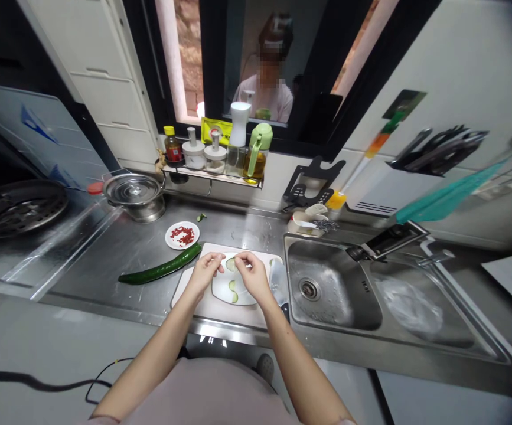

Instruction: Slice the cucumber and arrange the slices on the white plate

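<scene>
Pale-green cucumber slice (231, 264) at the right hand's fingertips, by the far edge of a white plate (221, 289).

Right hand (252, 273): thumb and fingers narrowed beside the slice; whether it is pinched or lying on the plate cannot be told. Left hand (206, 271): fingertips drawn close together, contents not discernible. Step in hand, as judged: handling slices singly at the plate; the next move calls for a light fingertip pinch. Two further slices (233, 292) lie toward the plate's near edge. Plate rests on the chopping board (233, 317); cleaver (279, 280) at the board's right edge. Whole cucumber (160, 269) extends leftward from the board's far-left corner; chilli dish (169, 238) beyond it.
</scene>
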Demonstrator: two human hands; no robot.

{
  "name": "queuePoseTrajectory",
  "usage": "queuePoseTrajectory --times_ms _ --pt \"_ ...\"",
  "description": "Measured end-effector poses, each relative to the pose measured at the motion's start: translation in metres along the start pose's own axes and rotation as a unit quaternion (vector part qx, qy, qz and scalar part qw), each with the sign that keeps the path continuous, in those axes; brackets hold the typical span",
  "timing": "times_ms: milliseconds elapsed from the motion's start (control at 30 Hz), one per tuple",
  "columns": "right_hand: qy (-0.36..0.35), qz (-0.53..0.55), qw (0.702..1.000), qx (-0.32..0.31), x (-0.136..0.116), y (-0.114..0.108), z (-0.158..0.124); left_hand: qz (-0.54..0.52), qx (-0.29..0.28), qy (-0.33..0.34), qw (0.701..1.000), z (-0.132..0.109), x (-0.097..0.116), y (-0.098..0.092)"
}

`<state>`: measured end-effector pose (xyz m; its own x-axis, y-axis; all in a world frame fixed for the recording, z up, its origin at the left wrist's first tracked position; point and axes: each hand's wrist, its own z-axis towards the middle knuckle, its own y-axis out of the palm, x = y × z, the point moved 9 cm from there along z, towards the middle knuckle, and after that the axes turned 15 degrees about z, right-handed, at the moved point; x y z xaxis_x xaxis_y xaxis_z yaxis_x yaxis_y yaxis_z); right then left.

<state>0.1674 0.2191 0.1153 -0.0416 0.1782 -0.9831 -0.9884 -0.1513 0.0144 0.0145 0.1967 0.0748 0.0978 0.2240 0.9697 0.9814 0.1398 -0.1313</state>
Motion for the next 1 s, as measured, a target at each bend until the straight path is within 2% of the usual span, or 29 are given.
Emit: queuePoseTrajectory --times_ms 167,300,400,500,767,867,1000 --pt "-0.005 -0.003 1.000 -0.010 0.000 -0.001 -0.001 -0.052 -0.093 -0.086 0.991 -0.006 -0.010 0.019" --pt "-0.003 -0.016 1.000 -0.010 0.005 -0.002 -0.003 -0.109 -0.089 -0.094 0.986 -0.006 -0.006 0.022" --pt "0.009 -0.011 1.000 -0.010 0.010 -0.004 -0.004 -0.101 -0.057 -0.072 0.991 -0.003 -0.003 0.018" --pt "0.033 0.003 0.999 -0.009 0.015 -0.006 -0.004 -0.072 -0.026 -0.023 0.997 0.000 0.003 0.014" --pt "0.108 0.066 0.992 -0.019 0.028 -0.003 -0.002 -0.002 0.001 0.093 0.996 0.001 0.015 0.010" --pt "0.151 0.101 0.983 -0.005 0.037 -0.003 -0.003 0.020 0.001 0.113 0.993 0.002 0.017 0.011" --pt "0.187 0.128 0.974 0.000 0.044 -0.004 -0.005 0.003 -0.012 0.102 0.995 0.004 0.012 0.013"
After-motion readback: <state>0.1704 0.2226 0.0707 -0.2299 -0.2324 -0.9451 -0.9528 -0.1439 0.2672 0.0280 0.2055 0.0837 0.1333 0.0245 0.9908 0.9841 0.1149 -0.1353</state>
